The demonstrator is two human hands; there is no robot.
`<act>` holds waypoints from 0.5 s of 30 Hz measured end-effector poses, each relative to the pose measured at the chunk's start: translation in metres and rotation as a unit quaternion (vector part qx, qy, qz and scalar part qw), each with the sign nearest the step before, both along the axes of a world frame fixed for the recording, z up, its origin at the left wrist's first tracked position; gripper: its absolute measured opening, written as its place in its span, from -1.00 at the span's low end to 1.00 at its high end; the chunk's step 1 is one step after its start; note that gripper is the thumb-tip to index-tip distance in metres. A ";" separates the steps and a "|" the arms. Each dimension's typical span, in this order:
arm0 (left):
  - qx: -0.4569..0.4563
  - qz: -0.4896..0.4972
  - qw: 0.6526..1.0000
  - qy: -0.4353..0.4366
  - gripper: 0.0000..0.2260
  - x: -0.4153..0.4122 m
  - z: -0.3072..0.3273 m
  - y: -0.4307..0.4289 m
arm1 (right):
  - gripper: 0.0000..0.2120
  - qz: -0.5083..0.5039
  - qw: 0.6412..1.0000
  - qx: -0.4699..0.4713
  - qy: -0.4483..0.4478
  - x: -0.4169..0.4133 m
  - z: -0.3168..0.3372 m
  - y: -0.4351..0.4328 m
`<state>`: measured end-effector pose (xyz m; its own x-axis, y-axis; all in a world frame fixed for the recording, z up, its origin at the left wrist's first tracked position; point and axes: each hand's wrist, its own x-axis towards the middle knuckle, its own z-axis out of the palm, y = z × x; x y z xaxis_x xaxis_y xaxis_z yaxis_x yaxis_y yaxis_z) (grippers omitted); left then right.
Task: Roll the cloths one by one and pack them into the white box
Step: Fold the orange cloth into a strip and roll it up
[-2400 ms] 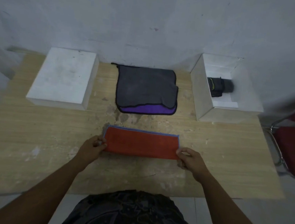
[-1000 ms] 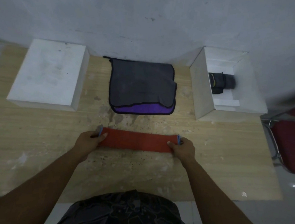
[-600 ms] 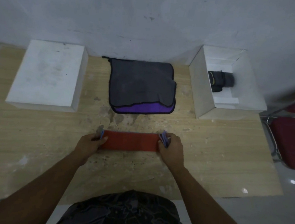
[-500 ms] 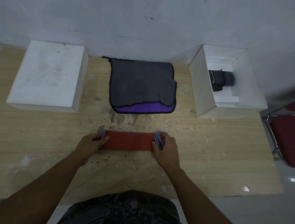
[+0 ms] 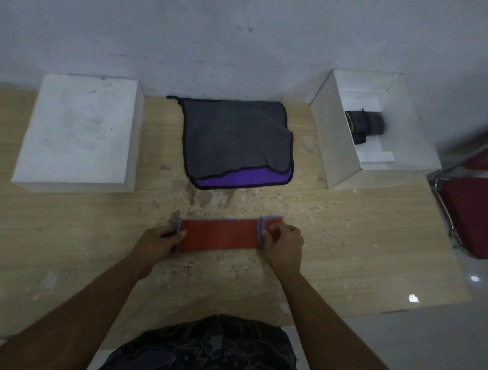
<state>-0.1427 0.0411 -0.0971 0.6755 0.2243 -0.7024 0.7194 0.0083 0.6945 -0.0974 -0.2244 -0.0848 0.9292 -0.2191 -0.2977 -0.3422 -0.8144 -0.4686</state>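
Observation:
A red cloth (image 5: pixel 219 235) with blue edging lies folded into a narrow strip on the wooden table (image 5: pixel 350 241). My left hand (image 5: pixel 158 240) pins its left end. My right hand (image 5: pixel 283 245) grips the right end, which is curled over into a small roll. Behind it a grey cloth (image 5: pixel 235 137) lies flat on a purple cloth (image 5: pixel 243 180). The open white box (image 5: pixel 332 139) stands at the back right with one dark rolled cloth (image 5: pixel 364 126) inside.
A closed white box or lid (image 5: pixel 79 132) sits at the back left. A red chair (image 5: pixel 482 214) stands off the table's right edge. A grey wall runs behind the table.
The red cloth went from a wider fold to a narrow strip. My right hand then began rolling its right end leftward, shortening the strip; my left hand stayed on the left end.

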 end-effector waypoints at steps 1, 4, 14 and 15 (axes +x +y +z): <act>-0.001 -0.005 1.000 0.001 -0.69 0.000 0.000 0.001 | -0.68 -0.007 1.000 0.003 0.010 0.002 0.001 0.001; -0.011 -0.011 1.000 -0.001 -0.71 0.000 0.000 0.003 | -0.51 -0.028 0.999 0.018 0.018 0.006 0.007 0.005; -0.055 -0.019 0.998 0.002 -0.69 -0.003 0.005 0.005 | -0.55 0.094 0.995 -0.036 -0.024 0.004 0.015 0.041; -0.059 -0.021 0.998 0.003 -0.70 -0.003 0.006 0.005 | -0.54 0.112 0.992 -0.044 -0.031 0.001 0.015 0.046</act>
<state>-0.1460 0.0466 -0.0908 0.6788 0.1113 -0.7259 0.7246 0.0587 0.6866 -0.0962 -0.1782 -0.0698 0.9734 -0.0271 -0.2273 -0.1200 -0.9060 -0.4059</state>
